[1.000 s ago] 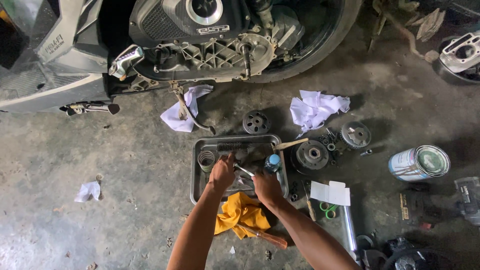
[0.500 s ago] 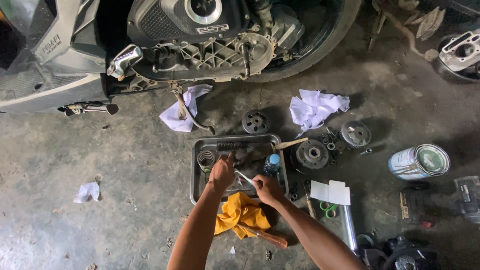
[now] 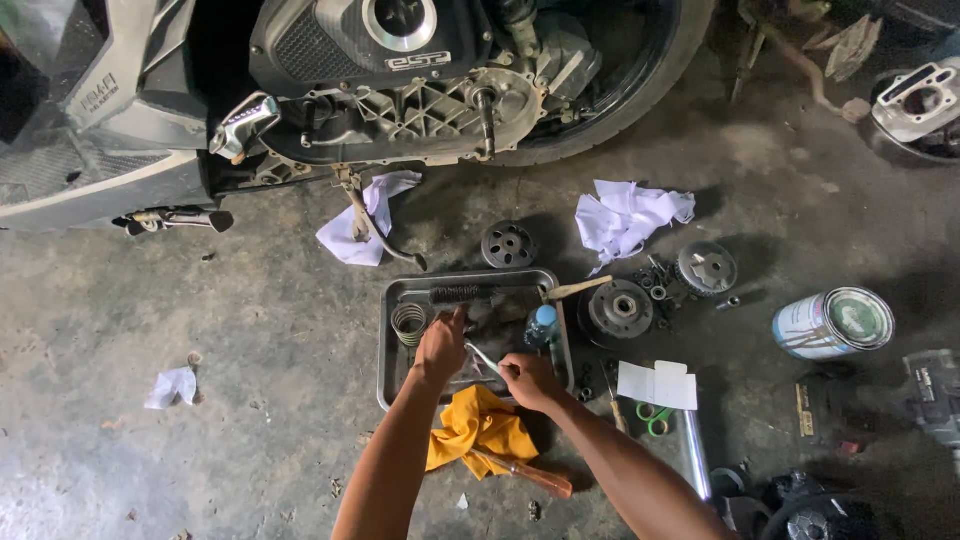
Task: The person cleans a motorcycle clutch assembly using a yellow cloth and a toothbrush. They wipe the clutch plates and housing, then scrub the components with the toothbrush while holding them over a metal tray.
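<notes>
1. Two hands work over the metal tray (image 3: 392,345) on the floor — right hand (image 3: 528,380) has fingers closed on a thin tool (image 3: 481,357).
2. Left hand (image 3: 441,347) presses down inside the tray, fingers curled, beside a coil spring (image 3: 408,323).
3. Yellow rag (image 3: 478,430) lies just below — forearms angled inward.

Both bare forearms reach forward from the bottom edge, converging; the left hand (image 3: 441,347) curls palm-down, fingers bent, while the right hand (image 3: 527,381) is closed in a fist, knuckles up, just beside it
</notes>
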